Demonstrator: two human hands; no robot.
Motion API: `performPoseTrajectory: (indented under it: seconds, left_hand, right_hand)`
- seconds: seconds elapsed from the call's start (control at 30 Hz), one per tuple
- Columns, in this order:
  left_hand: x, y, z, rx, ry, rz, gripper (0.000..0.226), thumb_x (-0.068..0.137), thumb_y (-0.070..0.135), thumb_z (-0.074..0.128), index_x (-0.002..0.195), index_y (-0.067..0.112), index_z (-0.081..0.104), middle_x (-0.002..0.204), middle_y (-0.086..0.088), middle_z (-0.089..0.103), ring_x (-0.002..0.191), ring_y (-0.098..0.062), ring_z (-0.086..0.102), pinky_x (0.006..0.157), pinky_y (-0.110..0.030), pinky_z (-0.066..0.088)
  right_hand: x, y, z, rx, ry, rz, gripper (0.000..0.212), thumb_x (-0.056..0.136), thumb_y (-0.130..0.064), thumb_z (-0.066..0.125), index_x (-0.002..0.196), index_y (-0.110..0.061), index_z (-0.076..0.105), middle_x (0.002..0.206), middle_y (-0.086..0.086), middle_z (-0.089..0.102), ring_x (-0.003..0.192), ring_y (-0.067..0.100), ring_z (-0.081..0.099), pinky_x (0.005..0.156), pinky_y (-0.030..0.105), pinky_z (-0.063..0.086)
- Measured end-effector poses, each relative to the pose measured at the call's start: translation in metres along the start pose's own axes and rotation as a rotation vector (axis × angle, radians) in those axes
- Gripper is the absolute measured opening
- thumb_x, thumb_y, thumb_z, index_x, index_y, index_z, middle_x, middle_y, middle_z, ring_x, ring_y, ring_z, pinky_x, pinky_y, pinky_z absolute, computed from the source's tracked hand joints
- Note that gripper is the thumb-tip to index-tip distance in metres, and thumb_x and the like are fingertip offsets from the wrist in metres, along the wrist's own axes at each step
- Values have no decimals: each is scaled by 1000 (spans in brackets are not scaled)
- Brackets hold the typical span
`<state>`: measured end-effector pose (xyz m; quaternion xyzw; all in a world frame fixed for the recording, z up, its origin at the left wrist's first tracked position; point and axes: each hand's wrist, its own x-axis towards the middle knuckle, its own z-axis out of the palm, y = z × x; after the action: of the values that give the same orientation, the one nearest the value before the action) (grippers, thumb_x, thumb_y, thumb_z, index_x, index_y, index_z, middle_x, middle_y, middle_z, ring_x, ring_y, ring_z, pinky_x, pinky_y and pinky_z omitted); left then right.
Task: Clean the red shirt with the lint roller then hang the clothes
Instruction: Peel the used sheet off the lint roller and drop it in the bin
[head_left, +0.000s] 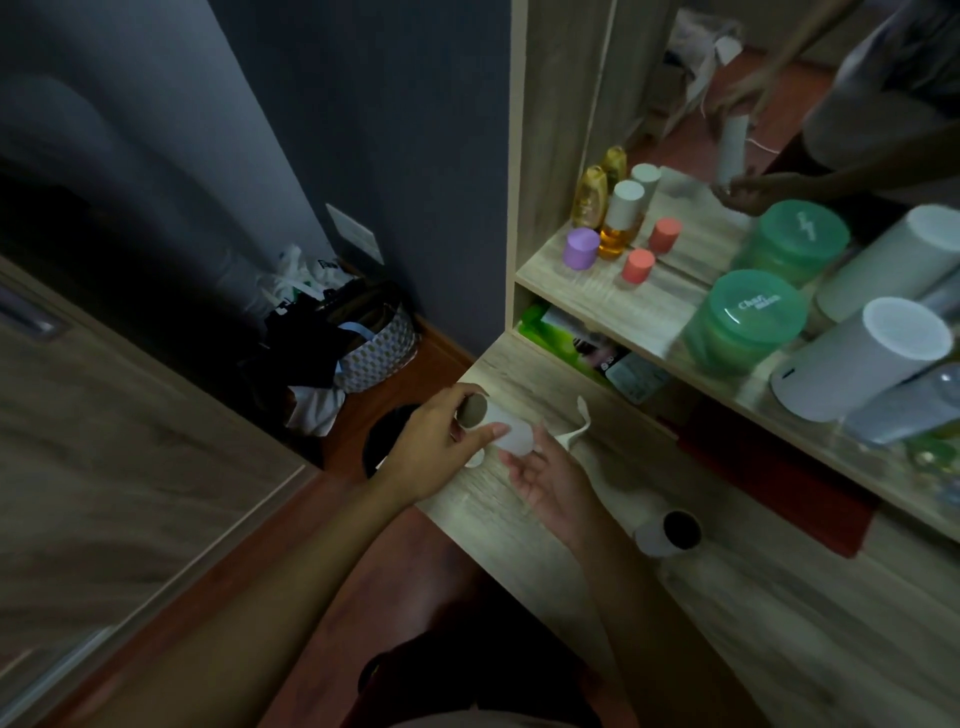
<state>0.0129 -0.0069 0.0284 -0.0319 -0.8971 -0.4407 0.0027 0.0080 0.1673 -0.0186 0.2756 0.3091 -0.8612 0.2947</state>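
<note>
A white lint roll (496, 423) with a hollow cardboard core is held over the left end of the wooden dressing table (753, 613). My left hand (431, 452) grips its left end, thumb and fingers around the core opening. My right hand (545, 478) cups the roll from below at its right end. A thin white lint roller handle (577, 426) lies on the table just right of the hands. A second white roll (667, 535) lies on its side further right. A red cloth (779, 478) shows in the gap under the shelf.
A shelf (623, 306) holds bottles, a purple jar (581, 249), a green tub (748, 317) and white cylinders in front of a mirror (779, 104). A patterned bag (379, 348) and clothes sit on the floor by the dark wall. A wooden door is at left.
</note>
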Motion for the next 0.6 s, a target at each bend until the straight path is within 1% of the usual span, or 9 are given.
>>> performPoseTrajectory:
  seconds: [0.07, 0.13, 0.23, 0.3, 0.37, 0.43, 0.47, 0.5, 0.6]
  left_hand:
    - [0, 1, 2, -3, 9, 12, 37, 83, 44, 70, 111, 21, 59, 99, 4, 62, 82, -11, 59, 67, -20, 49]
    - [-1, 2, 3, -8, 1, 23, 37, 84, 42, 70, 112, 20, 60, 102, 4, 62, 85, -9, 59, 68, -17, 49]
    - [-3, 4, 6, -16, -16, 33, 36, 84, 39, 71, 110, 17, 61, 101, 5, 62, 87, -7, 58, 68, -15, 48]
    - [-4, 4, 6, -17, -24, 31, 35, 84, 39, 71, 110, 17, 61, 100, 5, 62, 87, -6, 58, 68, -15, 47]
    - [-5, 2, 6, -23, -19, 7, 35, 84, 39, 71, 109, 17, 61, 98, 4, 63, 85, -6, 58, 68, -16, 47]
    - [-7, 0, 5, -23, -16, -15, 35, 84, 40, 71, 109, 17, 61, 97, 3, 65, 84, -8, 59, 68, -17, 47]
    - [-8, 0, 4, -26, -17, -26, 35, 84, 39, 71, 110, 17, 61, 97, 3, 65, 84, -8, 60, 67, -16, 47]
    - [-10, -1, 4, -36, -15, -39, 35, 84, 38, 71, 111, 17, 61, 97, 3, 65, 84, -7, 60, 67, -14, 46]
    - [-14, -3, 2, -73, 2, -93, 35, 86, 39, 69, 112, 19, 60, 96, 8, 65, 86, -4, 60, 67, -12, 47]
  right_hand:
    - [0, 1, -2, -40, -8, -4, 35, 88, -27, 64, 113, -2, 61, 96, 17, 71, 79, 19, 68, 64, 23, 57]
    - [0, 2, -4, 8, -20, -3, 34, 89, -23, 62, 114, -1, 61, 98, 18, 71, 82, 20, 68, 67, 24, 59]
    - [2, 7, -9, 110, -35, 22, 34, 93, -22, 59, 118, 1, 59, 105, 20, 70, 90, 23, 69, 73, 27, 60]
    - [3, 11, -12, 155, -23, 36, 35, 93, -22, 60, 119, 1, 58, 105, 20, 70, 91, 24, 69, 76, 29, 59]
    - [3, 13, -15, 182, 4, 44, 33, 89, -21, 62, 114, 1, 60, 99, 20, 72, 86, 24, 71, 77, 30, 58]
    - [2, 13, -17, 186, 25, 45, 34, 80, -19, 66, 107, 1, 61, 93, 19, 73, 81, 24, 72, 76, 31, 58]
    - [3, 13, -18, 177, 28, 43, 35, 77, -18, 67, 106, 1, 61, 93, 20, 73, 82, 25, 72, 75, 31, 58]
    - [3, 14, -19, 162, 35, 38, 35, 77, -16, 68, 107, 1, 60, 95, 21, 73, 85, 27, 72, 76, 33, 59]
    - [5, 16, -24, 50, 55, 6, 29, 89, -16, 64, 114, -1, 58, 108, 25, 68, 97, 33, 69, 83, 39, 58]
